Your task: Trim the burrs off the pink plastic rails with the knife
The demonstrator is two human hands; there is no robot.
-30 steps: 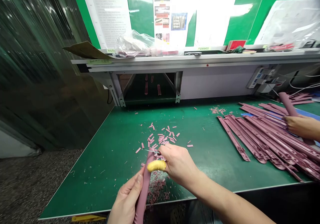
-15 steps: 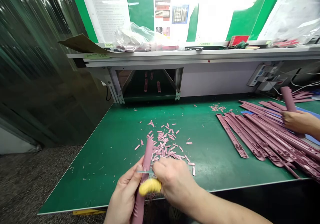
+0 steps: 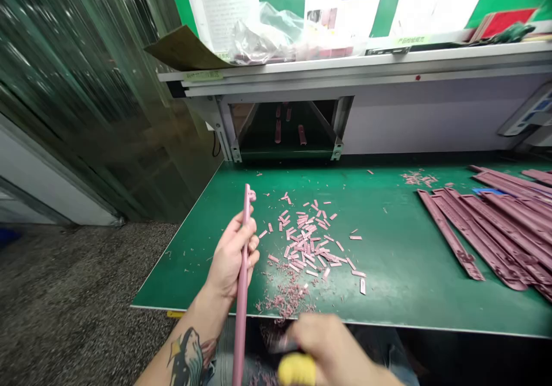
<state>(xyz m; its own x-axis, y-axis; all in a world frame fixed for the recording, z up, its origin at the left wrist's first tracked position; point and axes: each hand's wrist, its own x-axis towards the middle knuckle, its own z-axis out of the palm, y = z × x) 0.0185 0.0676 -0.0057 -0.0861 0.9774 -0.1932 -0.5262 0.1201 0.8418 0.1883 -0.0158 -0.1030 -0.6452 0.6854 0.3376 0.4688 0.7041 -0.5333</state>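
Observation:
My left hand (image 3: 235,251) is wrapped round a long, narrow pink plastic strip (image 3: 242,294), held nearly upright with its edge toward me. A small hooked part shows at the strip's top end. My right hand (image 3: 330,340), smeared by motion, is closed at the table's front edge, apart from the strip. A thin blade of a small knife (image 3: 281,344) juts left from it. Below the blade is a ribbed yellow piece (image 3: 297,369); whether it covers the thumb or is a handle I cannot tell. Pink offcuts (image 3: 306,242) and fine shavings (image 3: 287,297) lie beside my left hand.
Many pink strips (image 3: 491,236) lie piled on the right of the green table (image 3: 379,294). A belt channel (image 3: 293,155) with several pink pieces opens at the back. Above it runs a shelf (image 3: 302,74) with plastic bags (image 3: 271,35). More offcuts (image 3: 418,179) lie at the far right.
My right hand has drawn the blade away from the strip, down and right. My left hand has turned the strip edge-on. The view has swung left; the co-worker's hand is out of sight.

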